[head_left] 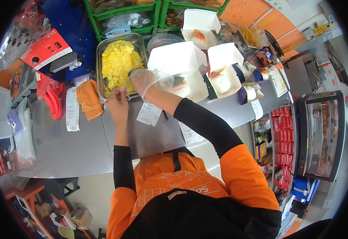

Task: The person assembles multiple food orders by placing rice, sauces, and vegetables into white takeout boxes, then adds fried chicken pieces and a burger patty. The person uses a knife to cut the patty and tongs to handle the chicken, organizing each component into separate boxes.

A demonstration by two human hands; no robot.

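A clear plastic container heaped with yellow scrambled egg stands at the far side of the steel counter. My left hand is bare, its fingers curled at the container's near rim. My right hand wears a loose clear plastic glove and reaches over the container's right side, against the egg. Its fingers are bent; a small dark edge shows by them, and what they hold is hidden. Right of that hand stand open white boxes with food inside.
An orange cloth and a paper receipt lie left of the container. Another receipt and a pen lie before me. Green crates stand behind. Small purple-and-white packs sit at the right, near a glass display cabinet.
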